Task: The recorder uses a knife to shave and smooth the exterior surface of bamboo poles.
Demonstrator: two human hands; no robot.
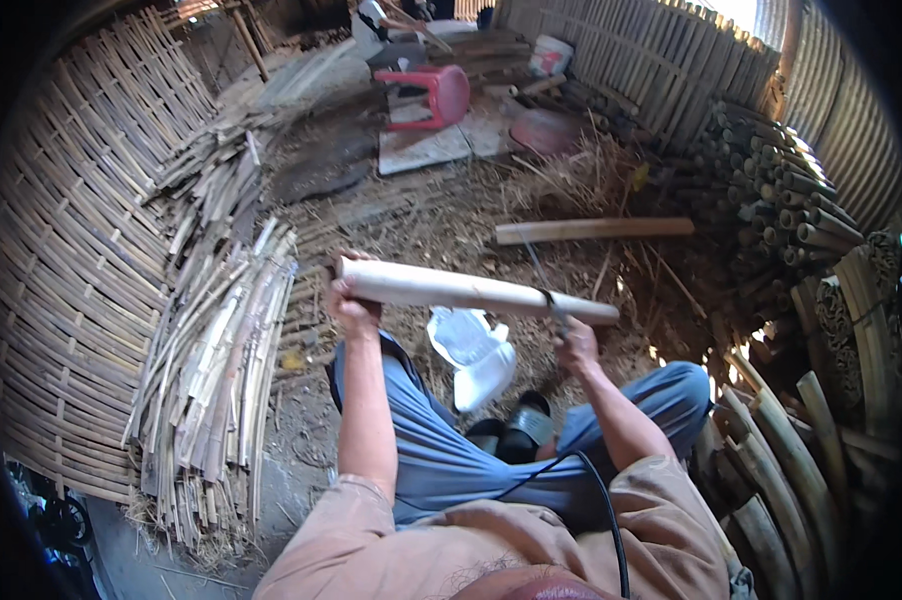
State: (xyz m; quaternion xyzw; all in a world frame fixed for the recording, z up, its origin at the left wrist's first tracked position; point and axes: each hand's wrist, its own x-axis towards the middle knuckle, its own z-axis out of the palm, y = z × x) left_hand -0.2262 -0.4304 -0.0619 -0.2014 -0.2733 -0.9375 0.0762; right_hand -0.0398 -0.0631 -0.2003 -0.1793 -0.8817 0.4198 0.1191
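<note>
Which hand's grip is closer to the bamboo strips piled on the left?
Left: the left hand is just right of the pile; the right hand is much farther right, past the white container.

Bamboo workshop, stacked poles (pixel 761 168), piled split strips (pixel 216 370), woven panel (pixel 76 260)

Woven bamboo panel (pixel 81 280) takes up the left side, slatted bamboo wall (pixel 651 60) at back right, corrugated sheeting (pixel 859 90) beyond it on the far right. Floor (pixel 411 225) is brown, littered with chips and straw, with a red plastic stool (pixel 451 97) tipped on its side toward the back. Bright daylight (pixel 736 12) enters top right, above the slatted wall; interior otherwise dim.
</note>
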